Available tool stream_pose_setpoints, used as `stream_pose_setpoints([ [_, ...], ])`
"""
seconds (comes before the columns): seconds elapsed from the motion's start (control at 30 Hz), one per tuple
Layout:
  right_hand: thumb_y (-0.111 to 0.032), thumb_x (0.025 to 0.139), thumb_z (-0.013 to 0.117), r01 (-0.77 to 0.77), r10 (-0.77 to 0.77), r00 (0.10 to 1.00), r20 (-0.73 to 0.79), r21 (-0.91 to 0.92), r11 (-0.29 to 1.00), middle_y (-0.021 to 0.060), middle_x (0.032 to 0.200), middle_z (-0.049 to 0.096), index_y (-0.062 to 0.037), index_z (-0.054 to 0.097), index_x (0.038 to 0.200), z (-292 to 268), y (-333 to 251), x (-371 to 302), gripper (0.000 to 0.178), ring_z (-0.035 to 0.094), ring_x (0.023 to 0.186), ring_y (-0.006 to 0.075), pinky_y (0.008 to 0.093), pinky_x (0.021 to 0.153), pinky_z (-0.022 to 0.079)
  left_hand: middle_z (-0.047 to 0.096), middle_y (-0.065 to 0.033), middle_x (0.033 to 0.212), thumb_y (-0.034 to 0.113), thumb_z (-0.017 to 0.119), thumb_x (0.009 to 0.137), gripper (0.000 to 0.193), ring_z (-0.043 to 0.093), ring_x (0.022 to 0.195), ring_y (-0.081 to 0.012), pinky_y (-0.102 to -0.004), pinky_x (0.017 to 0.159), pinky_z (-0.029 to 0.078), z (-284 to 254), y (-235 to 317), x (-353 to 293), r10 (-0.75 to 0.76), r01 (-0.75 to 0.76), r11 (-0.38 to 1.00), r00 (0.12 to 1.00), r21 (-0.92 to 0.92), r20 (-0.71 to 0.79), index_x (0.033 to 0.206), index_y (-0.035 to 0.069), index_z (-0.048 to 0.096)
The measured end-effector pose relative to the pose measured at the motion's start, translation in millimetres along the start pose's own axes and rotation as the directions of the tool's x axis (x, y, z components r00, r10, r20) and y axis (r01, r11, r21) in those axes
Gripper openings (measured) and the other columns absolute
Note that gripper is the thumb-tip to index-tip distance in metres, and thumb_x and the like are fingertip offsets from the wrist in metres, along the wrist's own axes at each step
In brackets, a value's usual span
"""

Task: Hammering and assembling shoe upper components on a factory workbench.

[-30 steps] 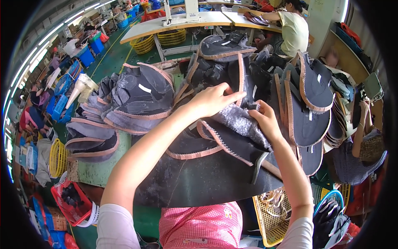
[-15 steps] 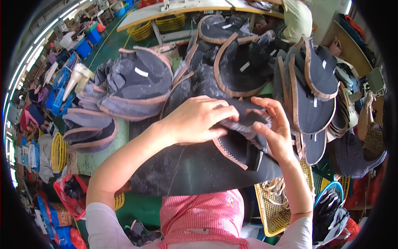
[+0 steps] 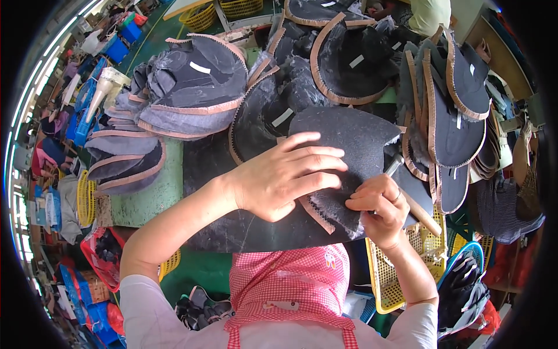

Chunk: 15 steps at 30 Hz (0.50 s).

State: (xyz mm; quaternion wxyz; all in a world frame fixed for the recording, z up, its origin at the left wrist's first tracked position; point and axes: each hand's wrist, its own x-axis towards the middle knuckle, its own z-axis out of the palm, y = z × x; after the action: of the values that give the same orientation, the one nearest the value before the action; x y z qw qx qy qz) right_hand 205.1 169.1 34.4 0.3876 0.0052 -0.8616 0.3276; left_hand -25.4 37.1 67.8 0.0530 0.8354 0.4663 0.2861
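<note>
A dark shoe upper [image 3: 354, 131] with a fuzzy lining and tan zigzag-stitched edging lies spread on the black work board [image 3: 261, 235]. Across its surface my left hand [image 3: 290, 177] rests palm down, fingers stretched and apart. My right hand [image 3: 383, 209] pinches the upper's near right edge, fingers curled and closed. Just beyond that hand lies a hammer [image 3: 422, 214]; its wooden handle points toward the near right and its metal head is by the upper. Part of the upper is hidden under my left hand.
Stacked uppers with tan edging stand at the left [image 3: 197, 81], behind [image 3: 349, 70] and at the right [image 3: 456, 128] of the board. A yellow basket [image 3: 381, 279] sits below its right edge, a red basket [image 3: 96, 267] lower left. Another person's arm [image 3: 520, 154] shows far right.
The upper, bunched between both hands before, now lies spread out. My left hand has gone from curled to flat, and my right hand has moved lower and closed. The hammer has become visible.
</note>
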Motion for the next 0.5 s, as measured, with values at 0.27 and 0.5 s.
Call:
stream_pose_setpoints([
  [0.27,-0.053,0.07,0.089,-0.093,0.09,0.994,0.058,0.039,0.995,0.0236,0.147,0.046,0.0027,0.037,0.147,-35,15,-15,0.109,0.047,0.135,0.0383,0.0497,0.114,0.034,0.074,-0.0046,0.113,0.019,0.073,0.084,0.033,0.071,0.106,-0.0244,-0.0376,0.089,0.057,6,-7,14,-0.108,0.144,0.986,0.933,0.082,-0.343,0.117,0.019,0.072],
  [0.5,-0.003,0.09,0.074,-0.494,0.474,0.828,-0.299,0.013,0.87,-0.0061,0.074,0.06,-0.0023,0.064,0.091,-93,-5,9,0.011,0.055,0.071,0.0012,0.0178,0.066,0.043,0.066,0.0001,0.105,0.02,0.068,0.099,0.048,0.06,0.095,-0.0091,-0.0287,0.085,0.05,-18,34,39,-0.647,0.268,0.423,0.758,-0.866,-0.082,0.14,0.002,0.052],
])
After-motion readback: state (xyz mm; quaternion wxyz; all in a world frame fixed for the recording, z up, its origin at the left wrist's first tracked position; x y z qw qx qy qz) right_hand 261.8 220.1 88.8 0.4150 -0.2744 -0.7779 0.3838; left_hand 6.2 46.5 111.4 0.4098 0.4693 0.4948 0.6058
